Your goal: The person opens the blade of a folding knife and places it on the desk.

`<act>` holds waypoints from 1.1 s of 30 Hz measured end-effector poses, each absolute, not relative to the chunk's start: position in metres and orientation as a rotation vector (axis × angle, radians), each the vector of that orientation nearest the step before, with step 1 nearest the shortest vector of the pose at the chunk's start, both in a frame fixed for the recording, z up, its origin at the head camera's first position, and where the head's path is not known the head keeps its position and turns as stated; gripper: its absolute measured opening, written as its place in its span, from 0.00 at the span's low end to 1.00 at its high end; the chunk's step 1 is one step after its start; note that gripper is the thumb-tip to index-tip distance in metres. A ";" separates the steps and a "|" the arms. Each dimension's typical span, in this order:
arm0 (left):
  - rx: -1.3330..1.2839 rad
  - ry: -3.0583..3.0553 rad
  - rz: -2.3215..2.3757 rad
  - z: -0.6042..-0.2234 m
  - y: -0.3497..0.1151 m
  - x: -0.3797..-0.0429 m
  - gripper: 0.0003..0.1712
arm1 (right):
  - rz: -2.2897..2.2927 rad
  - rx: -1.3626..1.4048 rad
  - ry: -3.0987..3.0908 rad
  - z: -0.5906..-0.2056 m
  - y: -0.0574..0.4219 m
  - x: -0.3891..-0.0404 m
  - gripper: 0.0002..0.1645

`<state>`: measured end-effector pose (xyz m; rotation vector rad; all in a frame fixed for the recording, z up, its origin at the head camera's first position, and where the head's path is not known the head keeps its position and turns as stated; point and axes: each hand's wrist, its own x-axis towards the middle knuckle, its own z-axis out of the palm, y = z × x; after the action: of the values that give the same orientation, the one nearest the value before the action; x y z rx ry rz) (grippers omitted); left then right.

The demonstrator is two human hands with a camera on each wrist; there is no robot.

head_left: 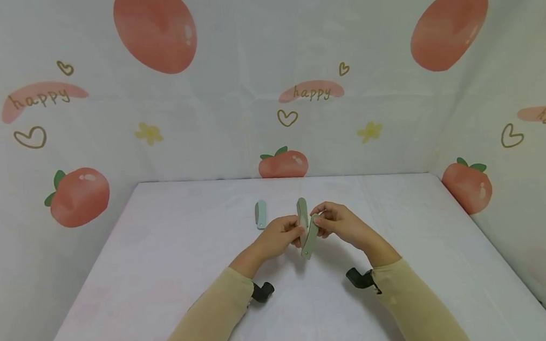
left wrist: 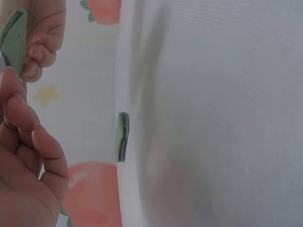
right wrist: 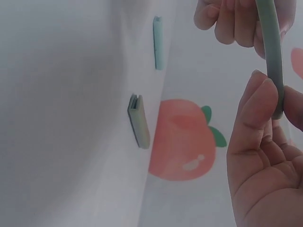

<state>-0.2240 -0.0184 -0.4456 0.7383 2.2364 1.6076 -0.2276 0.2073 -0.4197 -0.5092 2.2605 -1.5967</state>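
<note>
Both hands hold a green folding knife point(head_left: 310, 240) above the white table, partly unfolded in a narrow V with its pivot end toward the person. My right hand point(head_left: 338, 224) pinches the far end of its handle between thumb and fingers. From the other side, my left hand point(head_left: 281, 236) pinches the paler part beside the handle; its fingers partly cover that part. In the right wrist view the handle point(right wrist: 271, 47) shows edge-on. Just beyond the hands lies a second green folding knife point(head_left: 302, 205), folded, overlapped by the held one in the head view.
A folded light-blue knife point(head_left: 261, 215) lies on the table point(head_left: 201, 236), left of the second green one. Behind the table's far edge hangs a white cloth point(head_left: 230, 131) printed with fruit, hearts and lettering. A black wrist mount point(head_left: 262, 292) sits at the left cuff.
</note>
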 end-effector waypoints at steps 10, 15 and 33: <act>0.738 2.272 1.680 -0.447 -0.025 -0.224 0.14 | -1.646 -0.465 2.226 -0.420 0.218 -0.224 0.17; 0.735 2.290 1.699 -0.448 -0.030 -0.224 0.15 | -1.656 -0.460 2.218 -0.423 0.222 -0.224 0.16; 0.624 2.331 1.776 -0.443 -0.041 -0.222 0.15 | -1.706 -0.427 2.144 -0.424 0.233 -0.221 0.15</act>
<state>-0.2220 -0.0413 -0.4426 0.6241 2.3312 1.7763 -0.2210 0.2327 -0.4243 -0.4266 2.1438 -1.7055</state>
